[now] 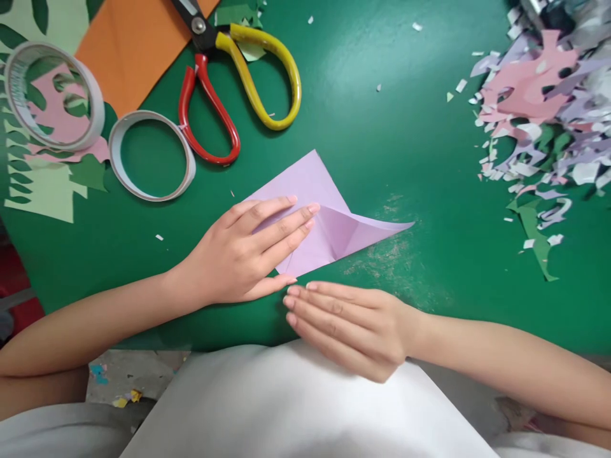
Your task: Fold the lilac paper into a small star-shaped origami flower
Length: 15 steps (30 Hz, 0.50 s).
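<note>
A lilac sheet of paper lies partly folded on the green table, with one pointed flap lifting toward the right. My left hand rests flat on this paper with its fingers stretched out, covering its left part. My right hand is beside the paper's lower edge, over the table's near edge, apart from the sheet. Its fingers are straight and side by side, its thumb is hidden, and nothing shows in it.
Scissors with one red and one yellow handle lie at the upper left. Near them are two tape rolls, orange paper and pale green cut paper. Paper scraps are heaped at the right of the green table.
</note>
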Motion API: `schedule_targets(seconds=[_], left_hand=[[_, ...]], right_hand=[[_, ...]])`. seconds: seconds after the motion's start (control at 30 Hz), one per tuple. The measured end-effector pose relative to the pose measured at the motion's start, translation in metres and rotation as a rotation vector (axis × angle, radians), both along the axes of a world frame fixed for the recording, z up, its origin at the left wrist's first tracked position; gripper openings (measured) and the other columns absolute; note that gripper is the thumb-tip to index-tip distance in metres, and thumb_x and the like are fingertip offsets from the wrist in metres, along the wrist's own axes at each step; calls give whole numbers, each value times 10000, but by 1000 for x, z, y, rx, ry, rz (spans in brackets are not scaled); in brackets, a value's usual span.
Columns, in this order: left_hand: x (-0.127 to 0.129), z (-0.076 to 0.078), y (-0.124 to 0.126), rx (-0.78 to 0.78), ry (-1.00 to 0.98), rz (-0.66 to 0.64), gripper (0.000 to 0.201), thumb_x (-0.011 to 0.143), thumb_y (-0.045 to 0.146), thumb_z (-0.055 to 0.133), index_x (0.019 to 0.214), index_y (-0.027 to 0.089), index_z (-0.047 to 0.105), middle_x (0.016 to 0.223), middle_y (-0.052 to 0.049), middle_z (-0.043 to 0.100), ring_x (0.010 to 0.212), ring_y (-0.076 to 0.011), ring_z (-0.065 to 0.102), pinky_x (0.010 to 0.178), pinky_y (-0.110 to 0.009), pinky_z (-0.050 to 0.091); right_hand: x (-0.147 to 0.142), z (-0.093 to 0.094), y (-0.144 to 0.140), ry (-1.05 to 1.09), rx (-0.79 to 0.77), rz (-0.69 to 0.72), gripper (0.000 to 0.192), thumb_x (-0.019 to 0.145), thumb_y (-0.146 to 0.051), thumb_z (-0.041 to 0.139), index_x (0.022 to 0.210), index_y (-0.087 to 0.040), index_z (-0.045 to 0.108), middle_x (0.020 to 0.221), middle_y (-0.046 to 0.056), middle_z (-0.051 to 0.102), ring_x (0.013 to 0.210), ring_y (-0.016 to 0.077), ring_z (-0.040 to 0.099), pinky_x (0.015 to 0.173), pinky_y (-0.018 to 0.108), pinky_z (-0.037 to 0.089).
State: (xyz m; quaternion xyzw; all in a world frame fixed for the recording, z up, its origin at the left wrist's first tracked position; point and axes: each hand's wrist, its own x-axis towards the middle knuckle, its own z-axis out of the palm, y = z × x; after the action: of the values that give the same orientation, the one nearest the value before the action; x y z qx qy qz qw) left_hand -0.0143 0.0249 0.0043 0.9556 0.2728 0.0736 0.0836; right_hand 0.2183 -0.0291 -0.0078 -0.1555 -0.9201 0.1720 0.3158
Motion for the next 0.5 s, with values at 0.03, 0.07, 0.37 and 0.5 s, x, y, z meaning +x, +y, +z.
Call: schedule_targets(seconds=[0.03,0.07,0.37,0.5], left_hand=[[0,0,0,-11,4,-1,496,964,429,501,1331,106,588,1450,-93,570,1307,-287,537,1005,-393,424],[0,0,-1,-16,5,2,499,962,425,502,1336,105,584,1454,-92,567,1308,-288,536,1012,-393,418],[0,1,-2,0,31,6,552,957,467,516,1368,100,554,1474,-86,546,1302,-301,525,1040,-405,377],[0,0,-4,4,52,12,573,954,480,513,1384,103,536,1495,-92,525,1316,-305,500,1059,-413,349]], right_hand=[[2,0,0,-53,30,-66,234,923,-159,601,1095,-46,713,1158,131,732,1130,233,694,1028,344,585],[4,1,0,-116,47,-120,267,926,-171,601,1129,-27,698,1192,148,715,1150,241,683,1029,356,584],[11,13,-19,-518,71,-438,556,964,-418,581,1311,16,597,1362,167,607,1244,276,624,1085,392,515],[13,18,-21,-664,157,-611,748,953,-583,515,1298,77,589,1328,234,614,1204,335,642,1042,422,520]])
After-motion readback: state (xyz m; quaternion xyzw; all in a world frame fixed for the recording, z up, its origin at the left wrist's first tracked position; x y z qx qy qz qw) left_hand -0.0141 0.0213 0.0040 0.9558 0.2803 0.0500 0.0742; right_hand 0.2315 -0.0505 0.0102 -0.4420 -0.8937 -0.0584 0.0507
